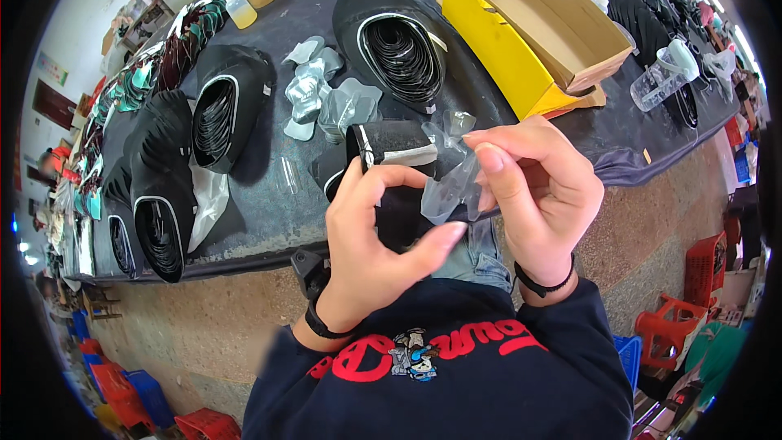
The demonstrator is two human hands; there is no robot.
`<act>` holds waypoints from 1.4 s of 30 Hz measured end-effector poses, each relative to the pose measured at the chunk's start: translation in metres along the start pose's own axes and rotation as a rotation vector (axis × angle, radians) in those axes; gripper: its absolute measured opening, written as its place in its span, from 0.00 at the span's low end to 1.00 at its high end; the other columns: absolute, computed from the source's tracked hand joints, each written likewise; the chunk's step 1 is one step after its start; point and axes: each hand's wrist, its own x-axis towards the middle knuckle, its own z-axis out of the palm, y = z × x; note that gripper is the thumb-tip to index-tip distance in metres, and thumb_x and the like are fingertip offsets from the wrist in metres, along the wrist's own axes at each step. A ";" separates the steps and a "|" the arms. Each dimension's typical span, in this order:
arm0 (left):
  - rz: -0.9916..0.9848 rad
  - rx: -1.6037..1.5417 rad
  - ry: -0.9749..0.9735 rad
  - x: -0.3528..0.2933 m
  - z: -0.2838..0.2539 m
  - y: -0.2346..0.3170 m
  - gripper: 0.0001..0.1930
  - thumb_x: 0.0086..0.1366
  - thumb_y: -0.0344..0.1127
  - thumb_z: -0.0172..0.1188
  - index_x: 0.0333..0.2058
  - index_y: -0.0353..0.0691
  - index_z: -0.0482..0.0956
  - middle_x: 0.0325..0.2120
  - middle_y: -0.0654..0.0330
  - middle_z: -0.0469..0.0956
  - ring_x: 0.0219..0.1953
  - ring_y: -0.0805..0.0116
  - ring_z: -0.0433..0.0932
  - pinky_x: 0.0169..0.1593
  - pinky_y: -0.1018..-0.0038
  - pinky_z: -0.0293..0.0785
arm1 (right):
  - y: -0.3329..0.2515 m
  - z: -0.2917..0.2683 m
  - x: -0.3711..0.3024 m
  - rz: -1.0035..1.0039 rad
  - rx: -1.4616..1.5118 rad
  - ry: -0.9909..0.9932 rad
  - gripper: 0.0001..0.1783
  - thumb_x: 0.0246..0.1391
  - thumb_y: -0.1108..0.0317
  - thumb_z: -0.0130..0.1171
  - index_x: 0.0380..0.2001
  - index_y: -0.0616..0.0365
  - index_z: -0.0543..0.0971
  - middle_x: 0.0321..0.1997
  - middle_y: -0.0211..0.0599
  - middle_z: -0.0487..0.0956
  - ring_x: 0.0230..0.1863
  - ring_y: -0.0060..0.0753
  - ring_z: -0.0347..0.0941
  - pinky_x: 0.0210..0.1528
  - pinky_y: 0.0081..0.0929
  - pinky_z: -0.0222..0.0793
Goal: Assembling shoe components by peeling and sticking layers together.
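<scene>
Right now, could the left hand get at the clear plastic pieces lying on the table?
Probably yes: the clear plastic pieces lie uncovered just beyond the left hand, and the black piece with a pale strip seems only partly in the way.

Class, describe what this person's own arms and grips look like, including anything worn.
Dark navy fabric sleeves end near the wrists. One narrow black band circles the left wrist, another the right. The left grip and right grip are ungloved.
</scene>
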 end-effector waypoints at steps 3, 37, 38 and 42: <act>0.014 0.220 0.076 0.001 0.014 0.011 0.15 0.39 0.31 0.67 0.29 0.38 0.74 0.26 0.59 0.73 0.29 0.65 0.69 0.33 0.74 0.65 | -0.008 0.003 -0.001 0.105 0.096 0.020 0.05 0.47 0.81 0.57 0.31 0.65 0.77 0.22 0.32 0.74 0.18 0.12 0.65 0.19 0.10 0.59; -0.491 -0.634 -0.221 0.001 -0.026 -0.013 0.09 0.56 0.28 0.58 0.35 0.31 0.77 0.27 0.63 0.76 0.31 0.80 0.72 0.34 0.84 0.65 | 0.016 -0.034 0.009 0.195 -0.122 -0.516 0.14 0.40 0.72 0.63 0.34 0.58 0.77 0.28 0.32 0.75 0.26 0.23 0.72 0.27 0.20 0.65; -0.492 -0.635 -0.222 0.001 -0.024 -0.012 0.09 0.56 0.28 0.58 0.35 0.31 0.77 0.27 0.63 0.76 0.31 0.80 0.72 0.34 0.84 0.65 | 0.021 -0.027 0.010 0.221 -0.095 -0.385 0.17 0.40 0.73 0.62 0.38 0.57 0.77 0.33 0.31 0.75 0.30 0.23 0.71 0.29 0.19 0.64; -0.463 -0.535 -0.334 0.002 -0.019 -0.013 0.06 0.54 0.28 0.60 0.30 0.31 0.78 0.31 0.62 0.76 0.32 0.79 0.71 0.35 0.83 0.66 | 0.034 -0.010 0.018 0.214 0.225 -0.453 0.26 0.35 0.80 0.55 0.44 0.56 0.74 0.46 0.34 0.68 0.43 0.25 0.66 0.37 0.20 0.61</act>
